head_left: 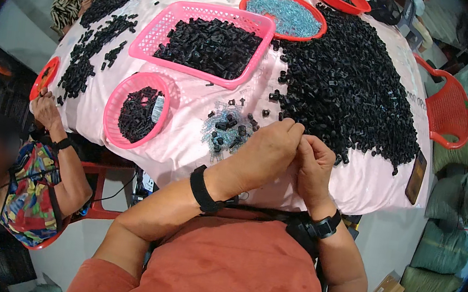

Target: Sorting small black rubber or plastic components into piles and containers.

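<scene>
Both hands meet just off the near edge of the desk (188, 141), at about six o'clock from its centre. The left hand (265, 149) and the right hand (313, 168) are curled with fingertips pressed together against each other, apparently pinching a tiny part between them; the part itself is hidden by the fingers, so I cannot tell whether it is black or clear.

Just beyond the left hand, at ten o'clock from it, lies a small mixed pile (227, 129) of black pieces and clear bluish pieces. The big heap of black pieces (347, 87) spreads from twelve to two o'clock of the hands, its near fringe touching the knuckles.

To do this fitting well, in my judgement, the fingertips should stay close over the desk so a slipped piece lands on the cloth, and each hand should grip near the joining ends so the two pieces line up straight.

Farther off sit a pink rectangular basket (203, 13) of black pieces at eleven o'clock, a round pink basket (113, 103) at nine, and a red tray (316, 31) of bluish pieces at twelve. Another person's hand (46, 110) rests at the desk's far left edge. A dark phone-like slab (416, 177) at three o'clock is hard to make out.
</scene>
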`<state>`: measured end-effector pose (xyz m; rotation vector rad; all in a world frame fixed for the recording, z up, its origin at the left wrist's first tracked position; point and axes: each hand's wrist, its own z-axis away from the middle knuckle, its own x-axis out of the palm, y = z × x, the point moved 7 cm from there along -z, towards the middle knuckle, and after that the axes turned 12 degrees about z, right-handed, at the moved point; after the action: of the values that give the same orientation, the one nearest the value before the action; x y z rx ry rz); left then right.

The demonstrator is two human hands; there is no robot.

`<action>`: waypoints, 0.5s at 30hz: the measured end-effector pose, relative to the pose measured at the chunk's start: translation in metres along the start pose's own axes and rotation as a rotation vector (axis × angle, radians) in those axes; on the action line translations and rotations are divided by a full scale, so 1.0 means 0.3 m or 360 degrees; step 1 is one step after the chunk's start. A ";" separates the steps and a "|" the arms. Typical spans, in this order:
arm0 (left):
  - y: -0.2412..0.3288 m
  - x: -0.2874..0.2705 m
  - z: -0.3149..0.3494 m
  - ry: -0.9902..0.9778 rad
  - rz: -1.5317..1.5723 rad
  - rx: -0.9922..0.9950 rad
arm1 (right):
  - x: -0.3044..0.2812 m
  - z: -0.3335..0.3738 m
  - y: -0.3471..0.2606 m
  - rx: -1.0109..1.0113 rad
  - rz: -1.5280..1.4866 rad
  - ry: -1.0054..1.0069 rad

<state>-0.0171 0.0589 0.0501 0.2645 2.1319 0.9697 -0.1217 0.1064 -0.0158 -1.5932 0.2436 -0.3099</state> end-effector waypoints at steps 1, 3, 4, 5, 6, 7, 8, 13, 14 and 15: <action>-0.003 0.009 0.000 -0.0035 -0.0004 0.0010 | -0.003 0.003 -0.001 -0.0019 -0.0004 0.0029; -0.004 0.013 -0.003 -0.0061 -0.0013 0.0020 | -0.006 0.006 -0.007 -0.0043 -0.0007 0.0050; 0.002 0.008 -0.005 -0.0055 0.0029 0.0043 | -0.002 0.006 -0.008 -0.0012 -0.0093 0.0026; 0.006 0.003 -0.006 -0.0050 0.0070 0.0066 | 0.002 0.006 -0.008 0.0020 -0.0178 0.0003; 0.004 -0.002 -0.009 -0.0042 0.0065 0.0065 | 0.003 0.005 -0.013 0.0017 -0.0177 -0.0006; 0.004 -0.007 -0.012 -0.0021 0.0034 0.0078 | 0.006 0.004 -0.018 0.0013 -0.0123 -0.0042; 0.003 -0.010 -0.015 0.0000 0.0004 0.0091 | 0.010 0.004 -0.021 0.0010 -0.0069 -0.0078; 0.010 0.001 -0.018 0.0039 -0.0042 0.0152 | 0.008 0.001 -0.002 0.0033 -0.0163 -0.0084; 0.017 0.001 -0.018 0.0048 -0.0064 0.0175 | 0.007 0.001 -0.003 0.0018 -0.0213 -0.0076; 0.015 0.004 -0.016 0.0050 -0.0062 0.0173 | 0.007 0.002 0.002 0.0021 -0.0211 -0.0077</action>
<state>-0.0219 0.0600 0.0546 0.2616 2.2135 0.8422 -0.1195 0.1063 -0.0164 -1.6052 0.0987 -0.3738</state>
